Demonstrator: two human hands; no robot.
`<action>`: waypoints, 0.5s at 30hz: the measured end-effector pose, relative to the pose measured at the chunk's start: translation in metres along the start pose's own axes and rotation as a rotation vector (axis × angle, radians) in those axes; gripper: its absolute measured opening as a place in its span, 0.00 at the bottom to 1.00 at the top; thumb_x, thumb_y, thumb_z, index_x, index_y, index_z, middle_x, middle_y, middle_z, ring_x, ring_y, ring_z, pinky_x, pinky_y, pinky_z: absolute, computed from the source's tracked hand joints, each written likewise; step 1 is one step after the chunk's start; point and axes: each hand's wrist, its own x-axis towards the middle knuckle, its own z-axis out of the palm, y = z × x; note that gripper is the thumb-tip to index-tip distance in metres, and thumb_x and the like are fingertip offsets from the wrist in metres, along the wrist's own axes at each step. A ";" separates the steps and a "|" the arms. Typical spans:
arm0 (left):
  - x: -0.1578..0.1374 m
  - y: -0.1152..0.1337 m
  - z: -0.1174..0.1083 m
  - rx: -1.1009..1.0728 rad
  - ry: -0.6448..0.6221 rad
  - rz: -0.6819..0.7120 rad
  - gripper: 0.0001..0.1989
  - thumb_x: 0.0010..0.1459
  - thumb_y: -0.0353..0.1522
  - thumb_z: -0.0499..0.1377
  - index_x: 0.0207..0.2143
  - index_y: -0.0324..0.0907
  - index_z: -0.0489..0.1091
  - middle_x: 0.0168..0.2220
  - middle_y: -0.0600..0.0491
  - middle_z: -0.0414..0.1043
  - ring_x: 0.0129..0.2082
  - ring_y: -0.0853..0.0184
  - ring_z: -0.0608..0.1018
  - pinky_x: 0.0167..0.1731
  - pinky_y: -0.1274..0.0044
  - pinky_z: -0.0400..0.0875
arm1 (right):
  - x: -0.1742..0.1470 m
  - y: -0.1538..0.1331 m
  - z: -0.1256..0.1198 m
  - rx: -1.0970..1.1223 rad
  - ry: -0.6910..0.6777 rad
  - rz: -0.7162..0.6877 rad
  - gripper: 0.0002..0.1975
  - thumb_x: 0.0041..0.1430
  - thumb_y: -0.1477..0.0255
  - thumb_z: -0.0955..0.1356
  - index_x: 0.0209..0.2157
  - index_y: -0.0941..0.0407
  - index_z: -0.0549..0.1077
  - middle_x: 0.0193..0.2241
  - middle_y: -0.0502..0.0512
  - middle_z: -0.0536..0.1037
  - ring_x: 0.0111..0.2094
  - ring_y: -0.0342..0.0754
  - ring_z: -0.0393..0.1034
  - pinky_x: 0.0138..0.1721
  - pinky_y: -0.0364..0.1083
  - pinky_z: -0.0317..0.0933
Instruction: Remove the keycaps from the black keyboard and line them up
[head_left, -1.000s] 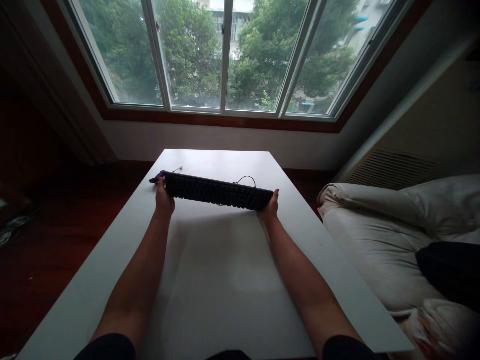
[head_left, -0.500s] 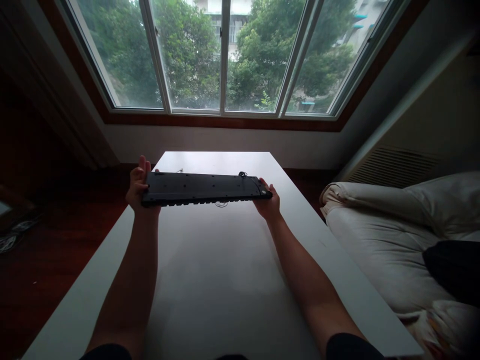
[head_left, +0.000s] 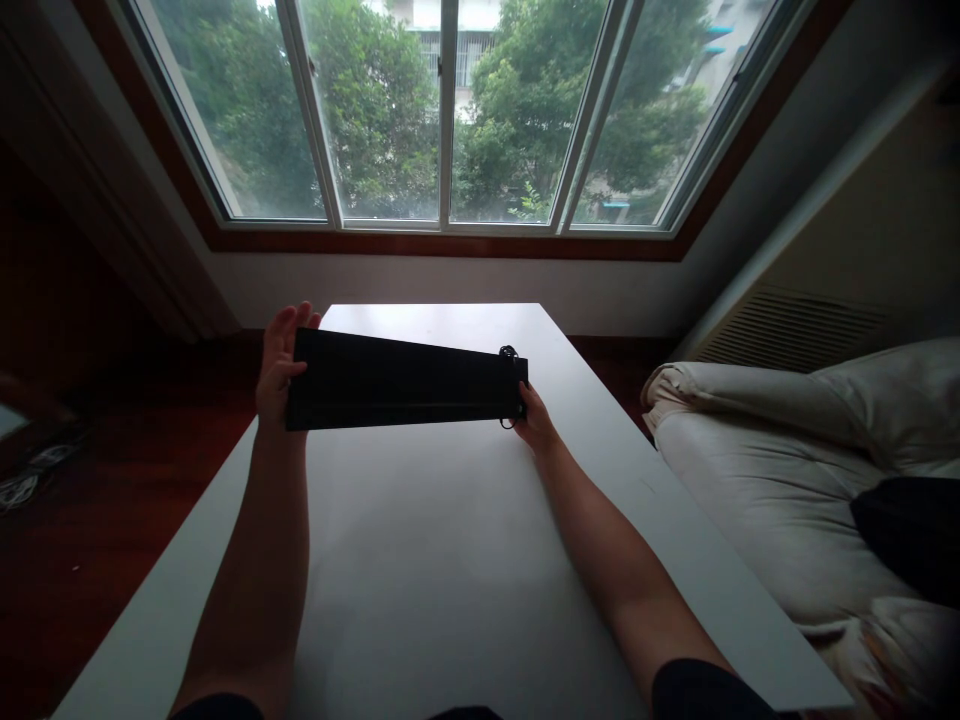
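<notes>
A long black keyboard (head_left: 405,382) is held up over the far part of the white table (head_left: 450,560), its face dark and without visible detail. My left hand (head_left: 279,368) grips its left end, thumb on the near side and the other fingers stretched upward behind. At the right end, my right hand (head_left: 534,412) holds the lower corner between thumb and fingers, most of them hidden behind. A dark coiled cable (head_left: 508,352) shows above the top edge near the right end, and a loop of it hangs below.
Beyond the table a wide window (head_left: 450,230) looks out on trees. To the right stands a pale sofa (head_left: 750,480) with a dark item (head_left: 907,540) on it. White cables (head_left: 30,485) lie on the reddish floor at the left.
The keyboard has been turned in my hands: its screw-dotted underside and row of key edges no longer show. Its left end is higher, and the cable has shifted right.
</notes>
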 end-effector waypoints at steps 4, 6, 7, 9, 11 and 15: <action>0.000 -0.005 -0.008 -0.148 0.032 -0.142 0.22 0.58 0.43 0.60 0.54 0.49 0.73 0.58 0.49 0.73 0.63 0.54 0.71 0.60 0.59 0.71 | 0.004 -0.001 -0.001 0.141 0.087 -0.097 0.19 0.53 0.61 0.78 0.44 0.52 0.74 0.33 0.47 0.82 0.31 0.44 0.77 0.27 0.40 0.72; -0.003 -0.013 -0.004 -0.206 -0.025 -0.218 0.25 0.59 0.48 0.58 0.56 0.50 0.71 0.59 0.49 0.72 0.62 0.52 0.71 0.58 0.55 0.72 | 0.007 0.000 0.001 0.178 0.146 -0.107 0.18 0.54 0.61 0.77 0.44 0.51 0.74 0.34 0.46 0.82 0.33 0.44 0.78 0.29 0.41 0.73; -0.006 -0.019 0.001 -0.215 -0.061 -0.252 0.25 0.60 0.49 0.58 0.57 0.51 0.70 0.60 0.49 0.71 0.63 0.52 0.70 0.57 0.54 0.71 | 0.008 0.000 0.002 0.193 0.168 -0.104 0.18 0.54 0.61 0.77 0.44 0.50 0.74 0.33 0.46 0.82 0.34 0.44 0.78 0.30 0.41 0.73; -0.012 -0.034 0.015 -0.186 -0.127 -0.312 0.28 0.60 0.48 0.61 0.60 0.53 0.67 0.61 0.48 0.70 0.64 0.51 0.69 0.57 0.52 0.71 | 0.010 0.001 0.007 0.219 0.191 -0.100 0.17 0.55 0.61 0.76 0.44 0.50 0.74 0.33 0.46 0.82 0.34 0.44 0.78 0.30 0.41 0.73; -0.021 -0.053 0.034 -0.136 -0.183 -0.361 0.29 0.60 0.47 0.63 0.62 0.55 0.64 0.63 0.48 0.68 0.65 0.50 0.69 0.58 0.51 0.69 | 0.009 0.002 0.014 0.238 0.182 -0.101 0.17 0.55 0.60 0.76 0.43 0.50 0.74 0.34 0.46 0.82 0.35 0.45 0.78 0.30 0.41 0.73; -0.039 -0.085 0.063 -0.087 -0.177 -0.458 0.31 0.57 0.38 0.68 0.61 0.52 0.66 0.57 0.49 0.74 0.60 0.51 0.74 0.58 0.50 0.69 | 0.004 0.002 0.028 0.198 0.118 -0.110 0.19 0.54 0.59 0.77 0.44 0.50 0.74 0.39 0.47 0.83 0.38 0.46 0.78 0.33 0.42 0.73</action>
